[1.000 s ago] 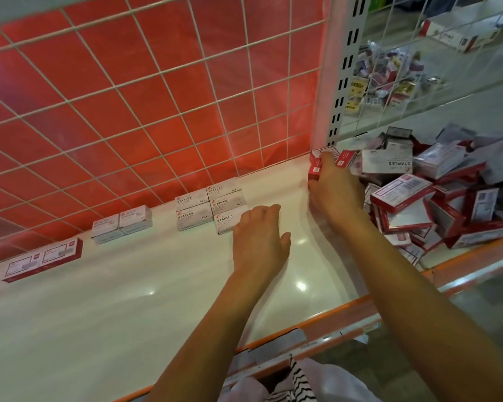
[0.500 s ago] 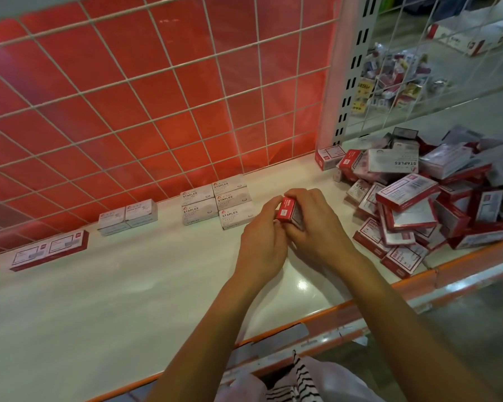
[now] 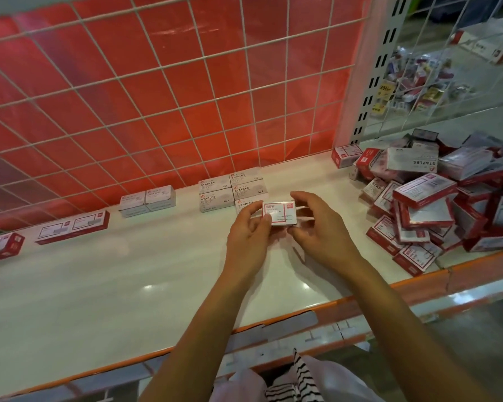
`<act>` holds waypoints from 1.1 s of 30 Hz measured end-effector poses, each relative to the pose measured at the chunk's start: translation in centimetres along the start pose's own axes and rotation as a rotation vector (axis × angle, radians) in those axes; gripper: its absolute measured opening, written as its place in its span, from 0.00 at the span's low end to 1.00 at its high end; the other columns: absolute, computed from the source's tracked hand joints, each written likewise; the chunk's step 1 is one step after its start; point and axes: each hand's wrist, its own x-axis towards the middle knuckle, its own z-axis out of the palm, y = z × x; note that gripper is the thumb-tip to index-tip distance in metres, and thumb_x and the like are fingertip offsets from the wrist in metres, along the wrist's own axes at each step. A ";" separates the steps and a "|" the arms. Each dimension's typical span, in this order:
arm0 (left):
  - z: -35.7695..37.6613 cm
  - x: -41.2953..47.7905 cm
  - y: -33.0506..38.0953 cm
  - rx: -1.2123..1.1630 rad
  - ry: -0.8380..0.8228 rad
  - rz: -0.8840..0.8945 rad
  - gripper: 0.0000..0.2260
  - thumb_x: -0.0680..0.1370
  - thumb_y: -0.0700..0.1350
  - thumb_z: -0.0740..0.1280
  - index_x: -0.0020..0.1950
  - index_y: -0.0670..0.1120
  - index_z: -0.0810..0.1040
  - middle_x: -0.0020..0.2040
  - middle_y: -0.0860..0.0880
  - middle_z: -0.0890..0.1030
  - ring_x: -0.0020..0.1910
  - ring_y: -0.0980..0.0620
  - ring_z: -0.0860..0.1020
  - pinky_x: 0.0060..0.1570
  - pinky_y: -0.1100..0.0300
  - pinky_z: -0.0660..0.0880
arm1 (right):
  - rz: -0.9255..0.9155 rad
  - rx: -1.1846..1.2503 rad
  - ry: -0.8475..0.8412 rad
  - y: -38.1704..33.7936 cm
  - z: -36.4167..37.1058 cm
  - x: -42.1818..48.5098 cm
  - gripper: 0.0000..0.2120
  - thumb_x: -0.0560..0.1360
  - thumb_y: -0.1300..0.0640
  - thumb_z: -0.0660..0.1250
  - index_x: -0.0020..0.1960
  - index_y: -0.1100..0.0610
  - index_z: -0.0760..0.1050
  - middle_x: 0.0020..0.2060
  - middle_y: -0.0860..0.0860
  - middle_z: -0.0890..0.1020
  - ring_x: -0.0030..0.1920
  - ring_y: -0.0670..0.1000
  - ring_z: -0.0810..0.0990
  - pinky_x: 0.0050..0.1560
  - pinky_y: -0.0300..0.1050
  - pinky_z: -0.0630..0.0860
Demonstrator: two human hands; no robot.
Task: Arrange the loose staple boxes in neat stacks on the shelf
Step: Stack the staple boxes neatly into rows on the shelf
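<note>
Both hands hold one small red-and-white staple box [image 3: 280, 213] above the white shelf [image 3: 128, 285], label side up. My left hand [image 3: 249, 236] pinches its left end and my right hand [image 3: 320, 227] grips its right end. Just behind it stands a neat block of grey STAPLES boxes [image 3: 231, 191] against the red wire-grid back. A loose heap of staple boxes [image 3: 436, 204] lies at the right end of the shelf.
Two more grey boxes [image 3: 147, 200] and flat red-edged boxes [image 3: 73, 226] sit along the back wall to the left. A lone red box [image 3: 346, 155] stands by the white upright post [image 3: 357, 82]. The shelf's orange front lip [image 3: 360, 303] runs below my wrists.
My right hand took a box from the heap and brought it left to the middle. My left hand rose off the shelf to meet it, and the box has turned label side up.
</note>
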 end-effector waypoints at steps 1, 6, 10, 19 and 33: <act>-0.2 -0.2 0.0 -0.023 -0.001 -0.008 0.14 0.82 0.39 0.59 0.67 0.45 0.72 0.53 0.47 0.83 0.50 0.51 0.83 0.54 0.53 0.79 | 0.022 0.048 -0.010 -0.2 0.0 -0.1 0.27 0.73 0.64 0.70 0.69 0.55 0.67 0.63 0.51 0.75 0.58 0.47 0.76 0.57 0.39 0.75; -1.8 -1.1 0.1 -0.055 -0.007 0.005 0.14 0.81 0.37 0.60 0.65 0.48 0.72 0.54 0.47 0.83 0.49 0.51 0.83 0.48 0.60 0.80 | 0.043 0.195 -0.048 -1.1 0.9 -0.5 0.22 0.72 0.67 0.69 0.60 0.48 0.71 0.57 0.47 0.78 0.52 0.43 0.79 0.51 0.34 0.77; -4.1 -1.3 -0.2 0.174 -0.036 0.046 0.26 0.73 0.38 0.72 0.67 0.55 0.71 0.61 0.52 0.79 0.56 0.53 0.80 0.53 0.55 0.79 | 0.071 0.262 -0.092 -1.5 2.0 -0.6 0.23 0.71 0.69 0.69 0.59 0.49 0.73 0.55 0.45 0.80 0.51 0.45 0.80 0.51 0.39 0.79; -11.8 -2.1 1.3 0.681 -0.016 0.224 0.26 0.71 0.49 0.75 0.67 0.52 0.73 0.63 0.52 0.76 0.52 0.59 0.76 0.46 0.74 0.72 | 0.073 0.258 -0.177 -4.9 6.2 -1.2 0.21 0.72 0.64 0.72 0.61 0.48 0.74 0.54 0.42 0.80 0.49 0.42 0.79 0.48 0.39 0.79; -28.3 -3.6 1.0 0.692 0.023 0.204 0.22 0.70 0.43 0.76 0.63 0.50 0.77 0.53 0.57 0.77 0.45 0.66 0.77 0.42 0.77 0.72 | 0.000 -0.192 -0.226 -12.4 19.2 -2.5 0.27 0.74 0.59 0.69 0.71 0.52 0.65 0.66 0.49 0.72 0.63 0.49 0.71 0.63 0.42 0.68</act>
